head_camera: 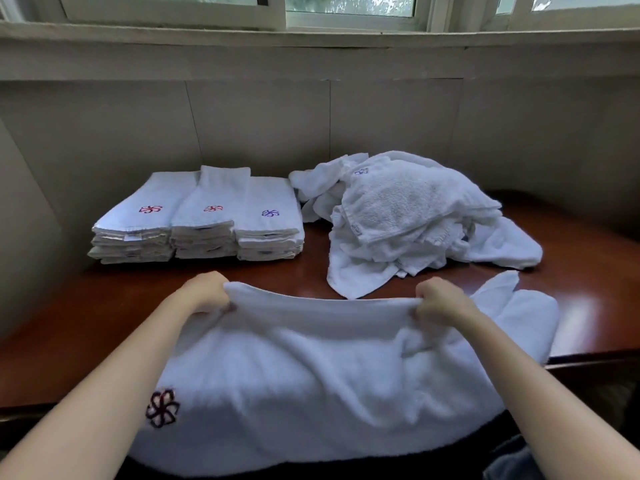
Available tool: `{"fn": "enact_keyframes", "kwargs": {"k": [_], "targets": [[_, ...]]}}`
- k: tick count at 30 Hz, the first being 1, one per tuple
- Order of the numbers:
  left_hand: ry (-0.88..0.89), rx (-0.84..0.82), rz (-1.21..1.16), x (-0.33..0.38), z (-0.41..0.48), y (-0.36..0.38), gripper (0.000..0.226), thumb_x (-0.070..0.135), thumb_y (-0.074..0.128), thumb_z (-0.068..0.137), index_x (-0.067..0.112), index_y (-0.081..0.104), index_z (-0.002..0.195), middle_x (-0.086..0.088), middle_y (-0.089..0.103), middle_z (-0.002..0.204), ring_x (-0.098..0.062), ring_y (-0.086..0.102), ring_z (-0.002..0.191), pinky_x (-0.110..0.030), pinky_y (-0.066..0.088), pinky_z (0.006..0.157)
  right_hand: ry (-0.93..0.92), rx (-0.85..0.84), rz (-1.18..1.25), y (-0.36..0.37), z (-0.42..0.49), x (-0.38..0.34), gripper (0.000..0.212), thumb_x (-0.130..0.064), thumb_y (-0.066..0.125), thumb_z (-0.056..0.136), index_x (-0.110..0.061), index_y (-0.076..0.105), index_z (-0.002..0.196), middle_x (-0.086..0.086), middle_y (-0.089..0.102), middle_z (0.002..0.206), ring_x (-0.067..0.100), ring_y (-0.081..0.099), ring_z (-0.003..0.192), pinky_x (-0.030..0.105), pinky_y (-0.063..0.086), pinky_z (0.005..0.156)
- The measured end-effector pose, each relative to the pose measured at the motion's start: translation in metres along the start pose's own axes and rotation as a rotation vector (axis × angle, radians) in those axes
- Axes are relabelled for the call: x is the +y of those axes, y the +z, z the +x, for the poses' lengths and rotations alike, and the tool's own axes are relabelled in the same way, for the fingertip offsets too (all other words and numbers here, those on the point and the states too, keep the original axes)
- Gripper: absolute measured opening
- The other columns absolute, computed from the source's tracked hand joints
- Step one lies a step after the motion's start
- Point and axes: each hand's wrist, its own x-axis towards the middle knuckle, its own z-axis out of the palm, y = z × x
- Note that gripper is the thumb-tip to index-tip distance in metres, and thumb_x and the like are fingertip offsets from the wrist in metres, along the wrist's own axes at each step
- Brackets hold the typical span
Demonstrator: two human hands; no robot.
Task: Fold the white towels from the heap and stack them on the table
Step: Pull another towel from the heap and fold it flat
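Observation:
A white towel [311, 382] with a dark red flower emblem at its lower left lies spread over the near edge of the brown table [104, 306] and hangs down toward me. My left hand [204, 294] grips its far edge on the left, and my right hand [440, 301] grips the same edge on the right, holding it taut a little above the table. The heap of unfolded white towels [408, 216] sits at the back right. Three stacks of folded towels [204, 216] stand side by side at the back left.
A pale panelled wall [329, 116] rises right behind the table, with a window sill above. One loose towel end [502, 285] lies just right of my right hand. Bare wood shows between the stacks and my hands.

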Motion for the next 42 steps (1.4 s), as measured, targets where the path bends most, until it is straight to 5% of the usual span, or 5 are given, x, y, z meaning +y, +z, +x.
{"fn": "enact_keyframes", "kwargs": {"k": [12, 16, 22, 30, 42], "targets": [[0.215, 1.117, -0.204, 0.007, -0.016, -0.165, 0.027, 0.018, 0.046, 0.095, -0.005, 0.058, 0.089, -0.033, 0.051, 0.102, -0.05, 0.052, 0.092, -0.047, 0.043, 0.077, -0.21, 0.903, 0.421, -0.191, 0.028, -0.054, 0.019, -0.014, 0.052, 0.092, 0.005, 0.054, 0.09, 0.027, 0.058, 0.099, 0.04, 0.053, 0.091, 0.039, 0.037, 0.074], [0.022, 0.777, 0.064, -0.023, -0.041, -0.138, 0.045, 0.043, 0.043, 0.09, 0.006, 0.067, 0.096, -0.022, 0.056, 0.096, -0.04, 0.057, 0.092, -0.036, 0.044, 0.075, -0.258, 0.661, 0.256, -0.157, -0.008, -0.054, 0.022, -0.02, 0.057, 0.089, -0.006, 0.05, 0.073, 0.019, 0.062, 0.082, 0.036, 0.058, 0.078, 0.033, 0.039, 0.062], [-0.197, -0.542, 0.217, -0.058, -0.076, -0.065, 0.054, 0.049, 0.066, 0.083, 0.016, 0.055, 0.124, -0.004, 0.056, 0.104, -0.019, 0.065, 0.073, -0.03, 0.053, 0.081, -0.059, -0.765, 0.003, -0.08, -0.054, -0.056, 0.04, -0.05, 0.06, 0.087, -0.014, 0.051, 0.102, 0.005, 0.068, 0.081, 0.024, 0.067, 0.055, 0.024, 0.05, 0.047], [0.149, 0.032, 0.162, -0.051, -0.046, 0.045, 0.05, 0.044, 0.033, 0.1, 0.028, 0.029, 0.147, -0.004, 0.03, 0.149, -0.027, 0.032, 0.133, -0.04, 0.033, 0.106, -0.253, -0.031, -0.147, 0.014, -0.024, -0.079, 0.031, -0.04, 0.045, 0.096, -0.018, 0.057, 0.113, 0.005, 0.059, 0.12, 0.023, 0.055, 0.109, 0.027, 0.04, 0.08], [-0.031, 0.383, 0.11, -0.069, -0.014, 0.052, 0.033, 0.03, 0.035, 0.101, 0.01, 0.061, 0.106, -0.007, 0.047, 0.116, -0.026, 0.048, 0.111, -0.036, 0.044, 0.081, -0.135, 0.036, -0.274, 0.008, -0.021, -0.101, 0.024, -0.034, 0.041, 0.099, -0.016, 0.053, 0.093, 0.007, 0.061, 0.103, 0.027, 0.059, 0.093, 0.029, 0.041, 0.068]]}}
